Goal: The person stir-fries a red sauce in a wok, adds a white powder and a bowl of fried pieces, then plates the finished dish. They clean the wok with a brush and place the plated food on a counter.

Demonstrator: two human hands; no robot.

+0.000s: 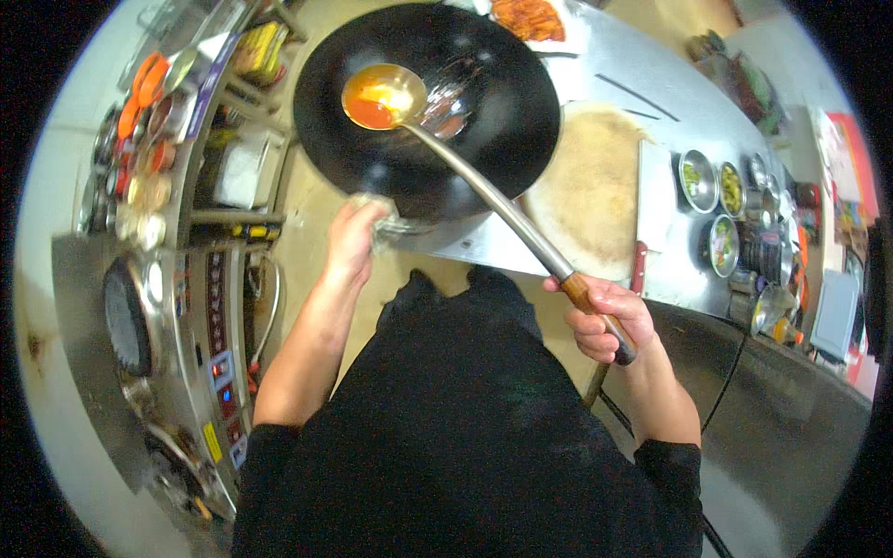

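Note:
My right hand [610,317] grips the wooden handle of a long metal ladle [488,195]. The ladle's bowl, with orange-red liquid [370,111] in it, is over a large black wok [502,104]. At the wok's near left rim, my left hand [356,234] is closed around a crumpled, pale cloth [380,209]; the wok's handle there is blurred and partly hidden. Some glossy, reddish residue lies on the wok's inner surface. Beyond the wok's far right edge, a white plate [575,35] bears reddish-orange food [530,19].
A round cutting board [593,188] lies right of the wok, beside a cleaver [652,195] with a red handle. Farther right, metal bowls [698,181] hold chopped greens on the steel counter [593,77]. Shelves [237,216] and a cooking range [174,335] stand at left.

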